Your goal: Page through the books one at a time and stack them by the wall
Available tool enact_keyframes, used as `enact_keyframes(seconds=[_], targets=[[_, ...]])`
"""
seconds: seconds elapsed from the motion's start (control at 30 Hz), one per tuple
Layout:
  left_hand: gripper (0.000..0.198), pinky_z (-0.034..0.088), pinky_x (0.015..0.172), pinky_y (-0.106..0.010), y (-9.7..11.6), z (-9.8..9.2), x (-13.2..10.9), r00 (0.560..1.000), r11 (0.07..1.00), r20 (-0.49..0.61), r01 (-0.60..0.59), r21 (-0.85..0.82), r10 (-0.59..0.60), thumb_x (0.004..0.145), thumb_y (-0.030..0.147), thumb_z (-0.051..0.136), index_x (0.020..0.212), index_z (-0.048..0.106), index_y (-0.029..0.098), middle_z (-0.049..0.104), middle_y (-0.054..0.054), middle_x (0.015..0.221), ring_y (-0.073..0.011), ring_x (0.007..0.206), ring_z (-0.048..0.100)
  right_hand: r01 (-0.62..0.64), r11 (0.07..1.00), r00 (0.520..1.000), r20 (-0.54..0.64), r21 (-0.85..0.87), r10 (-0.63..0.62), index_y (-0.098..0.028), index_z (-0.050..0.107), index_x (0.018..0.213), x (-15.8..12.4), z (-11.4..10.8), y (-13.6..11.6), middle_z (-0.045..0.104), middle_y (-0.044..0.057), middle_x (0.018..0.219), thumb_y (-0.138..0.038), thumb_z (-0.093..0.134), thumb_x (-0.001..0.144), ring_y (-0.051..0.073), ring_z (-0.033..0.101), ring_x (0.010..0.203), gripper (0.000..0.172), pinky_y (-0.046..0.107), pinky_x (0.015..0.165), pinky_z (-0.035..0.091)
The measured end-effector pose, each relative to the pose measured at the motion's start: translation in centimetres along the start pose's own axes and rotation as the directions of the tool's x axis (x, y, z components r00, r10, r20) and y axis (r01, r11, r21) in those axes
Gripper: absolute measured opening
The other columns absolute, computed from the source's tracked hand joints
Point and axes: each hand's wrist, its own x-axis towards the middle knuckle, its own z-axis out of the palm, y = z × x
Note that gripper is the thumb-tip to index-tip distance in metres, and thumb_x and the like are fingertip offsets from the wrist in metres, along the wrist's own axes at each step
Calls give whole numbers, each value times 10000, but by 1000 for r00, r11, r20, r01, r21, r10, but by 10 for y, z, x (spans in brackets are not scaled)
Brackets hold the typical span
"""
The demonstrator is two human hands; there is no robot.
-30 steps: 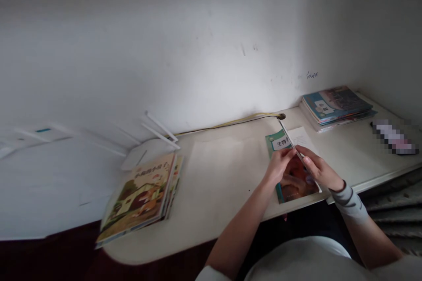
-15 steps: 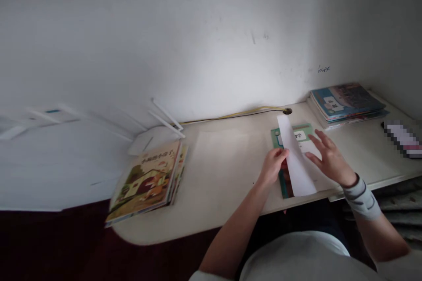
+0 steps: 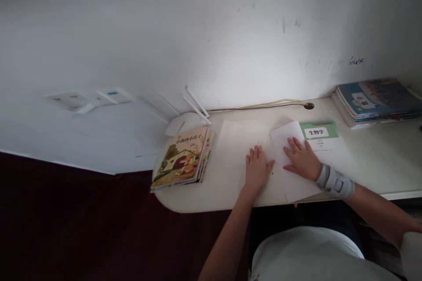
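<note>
White leaf (image 3: 279,145) of the open book (image 3: 330,130) is already turned to the left; the right hand (image 3: 303,159) lies spread on it — gripping nothing. Left hand (image 3: 257,170) seems to rest on the desk (image 3: 216,195), fingers slightly apart. Title page (image 3: 325,158) shows; later pages appear unturned.

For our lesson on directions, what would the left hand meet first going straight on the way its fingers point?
The left hand would probably meet the cables along the wall behind the desk, though a pale patch before them may be a sheet; I cannot tell.
</note>
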Motion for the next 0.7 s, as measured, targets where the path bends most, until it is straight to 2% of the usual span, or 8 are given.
enact_keyframes(seconds=[0.1, 0.3, 0.43, 0.5, 0.6, 0.63, 0.7], targets=[[589, 234, 1054, -485, -2, 2, -1, 999, 1000, -36, -1, -20, 0, 893, 356, 311, 1368, 259, 11, 326, -248, 1413, -331, 1331, 263, 21, 999, 1000, 9, -25, -21, -145, 503, 1257, 7, 3, -9, 338, 218, 1414, -510, 530, 804, 369, 287, 1309, 582, 626, 992, 241], [731, 202, 1074, -481, -1, -1, -5, 1000, 1000, -7, -6, -24, 6, 861, 468, 394, 1394, 197, 9, 281, -229, 1442, -345, 1347, 213, 43, 999, 997, 66, 12, -43, -130, 470, 1288, 25, 8, -17, 385, 205, 1392, -510, 440, 855, 347, 325, 1294, 578, 590, 1014, 236], [705, 184, 1083, -479, -2, -2, -6, 1000, 1000, 9, 1, -20, -1, 859, 438, 421, 1398, 208, 36, 255, -214, 1458, -337, 1354, 196, 166, 984, 984, 57, 66, -170, -116, 422, 1330, 16, -2, -16, 355, 195, 1414, -483, 423, 874, 305, 287, 1322, 586, 499, 1043, 249], [682, 183, 1082, -481, -3, -2, -6, 1000, 999, 8, 5, -34, -4, 866, 414, 415, 1399, 207, 44, 250, -214, 1459, -332, 1356, 193, 303, 948, 949, 57, 96, -309, -138, 381, 1361, 1, -13, -13, 333, 192, 1427, -551, 440, 842, 308, 268, 1328, 666, 514, 1048, 220], [630, 190, 1083, -468, -4, -1, -5, 1000, 997, -12, 7, -72, -8, 878, 346, 392, 1400, 200, 50, 244, -212, 1463, -307, 1362, 190, 505, 852, 846, 118, 136, -520, -201, 365, 1371, -24, -26, -8, 316, 177, 1440, -648, 470, 771, 336, 267, 1321, 756, 581, 1034, 170], [614, 191, 1085, -462, -5, -1, -5, 1000, 996, -20, 10, -86, -12, 879, 320, 383, 1399, 199, 48, 243, -211, 1463, -298, 1363, 190, 534, 835, 825, 133, 133, -549, -213, 388, 1356, -31, -28, -7, 322, 171, 1438, -636, 480, 773, 341, 269, 1318, 726, 592, 1028, 165], [591, 190, 1088, -453, -5, 0, -4, 999, 994, -25, 18, -110, -21, 879, 280, 367, 1395, 205, 42, 246, -209, 1463, -291, 1363, 195, 547, 830, 819, 140, 104, -557, -223, 469, 1293, -40, -28, -6, 372, 153, 1412, -558, 491, 813, 337, 296, 1305, 587, 595, 1025, 168]])
